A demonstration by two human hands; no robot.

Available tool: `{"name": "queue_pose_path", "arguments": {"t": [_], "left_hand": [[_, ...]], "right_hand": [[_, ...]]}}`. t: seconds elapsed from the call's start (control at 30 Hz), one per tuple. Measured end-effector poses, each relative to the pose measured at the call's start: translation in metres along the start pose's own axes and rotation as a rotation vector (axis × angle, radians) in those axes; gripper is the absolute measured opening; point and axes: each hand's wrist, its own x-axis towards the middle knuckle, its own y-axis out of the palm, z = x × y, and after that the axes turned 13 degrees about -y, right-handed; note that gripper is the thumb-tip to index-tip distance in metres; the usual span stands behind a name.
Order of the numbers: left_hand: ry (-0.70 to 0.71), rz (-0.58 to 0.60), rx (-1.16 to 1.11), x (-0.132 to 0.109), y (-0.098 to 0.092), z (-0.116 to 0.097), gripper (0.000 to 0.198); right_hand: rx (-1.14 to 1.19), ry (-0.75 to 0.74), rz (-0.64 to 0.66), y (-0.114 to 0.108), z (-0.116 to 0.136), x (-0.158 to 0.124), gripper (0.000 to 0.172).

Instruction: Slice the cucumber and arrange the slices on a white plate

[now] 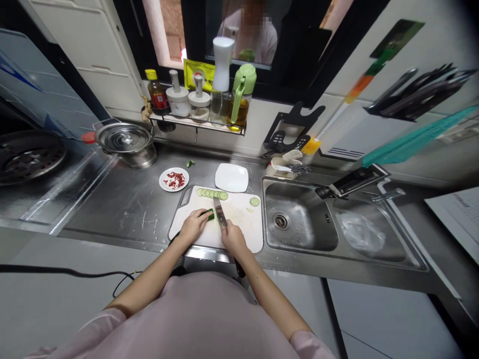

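My left hand (193,225) is closed over a dark green cucumber (210,215), holding it down on the white cutting board (239,234). Most of the cucumber is hidden under the fingers and wrist. In my right hand (234,238) is a kitchen knife (219,212), its blade pointing away from me just right of the cucumber's cut end. A row of overlapping cucumber slices (212,194) lies along the board's far edge. One separate slice (254,201) rests near the far right corner.
Behind the board stand a plate of chopped red pieces (174,179) and a white square plate (231,178). A steel sink (303,239) adjoins on the right. To the left is a lidded pot (129,144). A condiment shelf (198,122) hangs above; a knife holder (359,129) is on the wall.
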Motion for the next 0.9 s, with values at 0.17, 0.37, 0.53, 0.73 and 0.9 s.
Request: {"name": "queue_pose_path", "arguments": {"t": [0.17, 0.37, 0.53, 0.73, 0.9], "left_hand": [[0.018, 0.008, 0.027, 0.001, 0.000, 0.000, 0.036], [0.038, -0.002, 0.038, 0.001, -0.001, -0.001, 0.036], [0.036, -0.003, 0.030, 0.001, -0.001, -0.001, 0.035], [0.035, -0.003, 0.016, 0.001, 0.000, -0.003, 0.036], [0.028, -0.012, -0.010, 0.000, -0.001, -0.004, 0.035]], "right_hand": [[0.007, -0.006, 0.029, -0.001, 0.007, 0.003, 0.026], [-0.002, -0.007, 0.048, 0.000, 0.011, 0.004, 0.026], [-0.019, -0.002, 0.067, 0.000, 0.015, 0.005, 0.025], [-0.043, -0.003, 0.116, -0.004, 0.019, 0.004, 0.025], [-0.058, 0.006, 0.164, -0.005, 0.021, 0.003, 0.028]]}}
